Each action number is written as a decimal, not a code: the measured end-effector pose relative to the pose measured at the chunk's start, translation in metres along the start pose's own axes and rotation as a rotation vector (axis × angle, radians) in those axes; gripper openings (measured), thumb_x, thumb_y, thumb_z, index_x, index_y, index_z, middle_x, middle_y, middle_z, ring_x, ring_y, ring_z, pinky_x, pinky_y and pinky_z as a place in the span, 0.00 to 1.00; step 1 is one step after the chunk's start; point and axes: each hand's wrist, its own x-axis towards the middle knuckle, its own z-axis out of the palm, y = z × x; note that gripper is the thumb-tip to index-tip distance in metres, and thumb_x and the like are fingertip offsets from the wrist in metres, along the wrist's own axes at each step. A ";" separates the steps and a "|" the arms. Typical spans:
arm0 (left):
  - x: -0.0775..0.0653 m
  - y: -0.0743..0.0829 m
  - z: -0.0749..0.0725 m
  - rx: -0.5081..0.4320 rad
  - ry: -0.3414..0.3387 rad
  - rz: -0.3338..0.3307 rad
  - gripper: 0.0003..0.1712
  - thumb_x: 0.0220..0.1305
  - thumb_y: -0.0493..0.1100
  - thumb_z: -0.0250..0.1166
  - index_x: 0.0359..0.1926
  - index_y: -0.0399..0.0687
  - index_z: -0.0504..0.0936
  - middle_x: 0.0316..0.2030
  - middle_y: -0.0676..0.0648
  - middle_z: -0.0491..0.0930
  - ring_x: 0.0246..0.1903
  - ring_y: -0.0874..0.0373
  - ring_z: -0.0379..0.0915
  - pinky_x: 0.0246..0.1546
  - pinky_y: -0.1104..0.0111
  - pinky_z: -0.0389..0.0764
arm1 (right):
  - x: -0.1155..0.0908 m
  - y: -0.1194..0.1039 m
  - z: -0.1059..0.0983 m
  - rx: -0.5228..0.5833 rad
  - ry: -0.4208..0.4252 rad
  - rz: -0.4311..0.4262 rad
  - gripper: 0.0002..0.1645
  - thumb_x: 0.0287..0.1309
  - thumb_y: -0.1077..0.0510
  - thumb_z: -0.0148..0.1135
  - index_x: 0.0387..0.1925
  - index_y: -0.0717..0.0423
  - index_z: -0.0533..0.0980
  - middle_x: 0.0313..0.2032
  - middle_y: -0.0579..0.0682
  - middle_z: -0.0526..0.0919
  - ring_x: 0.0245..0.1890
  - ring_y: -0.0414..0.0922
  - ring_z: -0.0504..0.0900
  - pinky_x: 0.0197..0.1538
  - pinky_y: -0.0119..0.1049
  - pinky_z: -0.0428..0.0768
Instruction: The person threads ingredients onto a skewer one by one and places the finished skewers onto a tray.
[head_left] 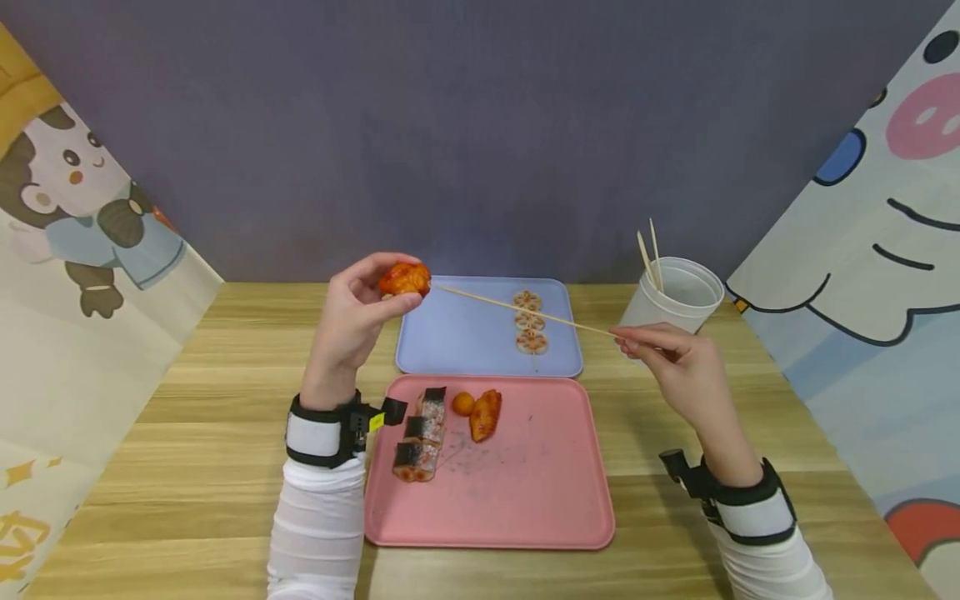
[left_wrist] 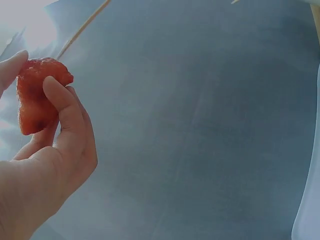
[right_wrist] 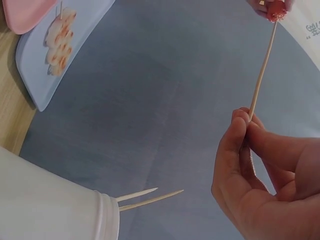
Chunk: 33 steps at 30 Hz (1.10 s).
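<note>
My left hand (head_left: 351, 312) pinches a glossy orange-red piece of food, resembling glazed chicken (head_left: 406, 279), between thumb and fingers above the blue tray's left side. A thin bamboo skewer (head_left: 487, 301) stretches across to my right hand (head_left: 686, 362), whose thumb and fingertips pinch its near end. In the right wrist view, the skewer's far tip meets the chicken piece (right_wrist: 276, 11); how deep it goes is hidden. Below, the pink tray (head_left: 540, 500) bears a glazed chicken wing (head_left: 486, 415), a small orange ball (head_left: 462, 404) and a row of dark-skinned chunks (head_left: 423, 429).
Behind the pink tray lies a blue tray (head_left: 457, 350), with lotus root slices on a skewer (head_left: 531, 342) at its right. A white tub (head_left: 686, 292) holding a few bamboo skewers (head_left: 648, 262) stands beyond my right hand. A grey panel (head_left: 480, 150) rises at the back.
</note>
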 end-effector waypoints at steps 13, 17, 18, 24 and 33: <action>-0.002 0.001 0.003 -0.011 -0.008 -0.027 0.21 0.53 0.22 0.62 0.46 0.43 0.81 0.47 0.44 0.78 0.39 0.55 0.75 0.39 0.72 0.81 | -0.002 -0.001 -0.002 -0.035 0.007 -0.009 0.14 0.53 0.73 0.62 0.40 0.60 0.85 0.33 0.55 0.86 0.33 0.26 0.81 0.35 0.18 0.78; -0.002 0.001 0.003 -0.016 -0.011 -0.029 0.21 0.53 0.22 0.63 0.46 0.44 0.81 0.47 0.45 0.78 0.39 0.55 0.75 0.39 0.72 0.81 | -0.003 -0.001 -0.001 -0.049 0.010 -0.015 0.14 0.52 0.73 0.63 0.40 0.60 0.85 0.34 0.55 0.86 0.33 0.25 0.81 0.35 0.18 0.78; -0.002 0.001 0.003 -0.018 -0.011 -0.029 0.21 0.53 0.22 0.63 0.46 0.44 0.81 0.47 0.45 0.78 0.39 0.55 0.75 0.39 0.72 0.81 | -0.003 -0.001 -0.001 -0.051 0.010 -0.016 0.14 0.52 0.73 0.63 0.40 0.60 0.85 0.34 0.55 0.86 0.33 0.25 0.81 0.35 0.17 0.78; -0.002 0.002 0.004 -0.014 -0.016 -0.024 0.20 0.54 0.24 0.64 0.46 0.44 0.81 0.47 0.45 0.78 0.40 0.55 0.75 0.39 0.72 0.81 | -0.004 -0.001 -0.002 -0.041 0.023 -0.011 0.14 0.52 0.74 0.63 0.39 0.61 0.85 0.34 0.56 0.86 0.33 0.25 0.81 0.36 0.18 0.78; -0.002 0.001 0.005 -0.007 -0.043 -0.023 0.20 0.53 0.25 0.66 0.47 0.41 0.81 0.47 0.45 0.78 0.39 0.55 0.75 0.39 0.72 0.81 | -0.004 -0.003 -0.002 -0.050 0.019 -0.015 0.14 0.52 0.74 0.63 0.39 0.59 0.85 0.34 0.55 0.86 0.33 0.25 0.81 0.35 0.17 0.78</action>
